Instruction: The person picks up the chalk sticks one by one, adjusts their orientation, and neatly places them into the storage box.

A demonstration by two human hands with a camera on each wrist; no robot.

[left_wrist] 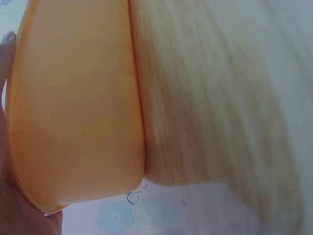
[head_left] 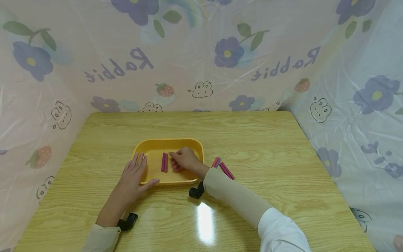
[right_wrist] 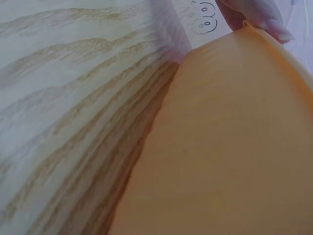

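My left hand [head_left: 133,173] lay open over the tray [head_left: 154,157] edge | right hand [head_left: 186,159] curled inside, grip uncertain | two sticks [head_left: 163,162] in tray, others [head_left: 227,170] on tabletop [head_left: 267,140] | low, parallel placement seemed wisest

On your left arm, at the lower left of the frame, you wear a beige sleeve [head_left: 102,239] whose cuff ends in a narrow edge. A black, bent piece [head_left: 128,222] with a rounded end sticks out beside that cuff. On your right arm, the long beige sleeve [head_left: 236,190] looks smooth and close-fitting; toward the lower right a looser white sleeve [head_left: 281,231] covers it, softly creased. A similar black piece [head_left: 196,191] juts out by your right cuff, below the centre. Your left hand [head_left: 131,176] and right hand [head_left: 187,158] are bare.
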